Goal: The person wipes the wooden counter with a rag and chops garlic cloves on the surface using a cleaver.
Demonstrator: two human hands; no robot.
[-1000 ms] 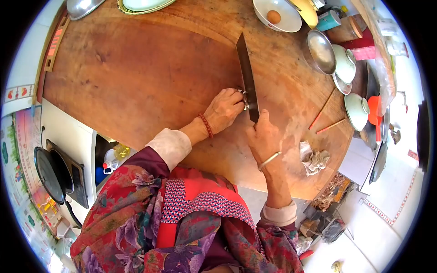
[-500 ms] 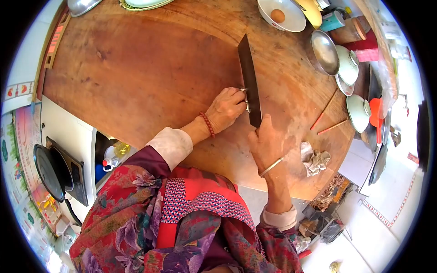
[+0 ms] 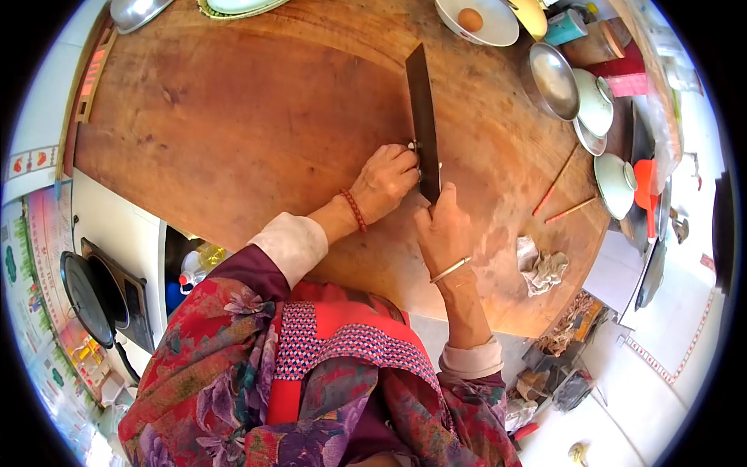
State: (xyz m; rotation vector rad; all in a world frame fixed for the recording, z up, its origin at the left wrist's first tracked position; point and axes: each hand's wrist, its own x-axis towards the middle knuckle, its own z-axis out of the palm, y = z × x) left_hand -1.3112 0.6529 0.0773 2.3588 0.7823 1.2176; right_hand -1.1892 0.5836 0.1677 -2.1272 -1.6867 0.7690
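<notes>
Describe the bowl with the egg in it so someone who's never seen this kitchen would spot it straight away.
On the big wooden table, look past the tip of the knife to the far side, right of centre. There sits a white bowl holding one brown egg. Its neighbours differ: a shiny metal bowl and upturned pale bowls.

Egg (image 3: 470, 20) in white bowl (image 3: 500, 29); crumpled cloth (image 3: 544, 271) near two chopsticks (image 3: 555, 181).
</notes>
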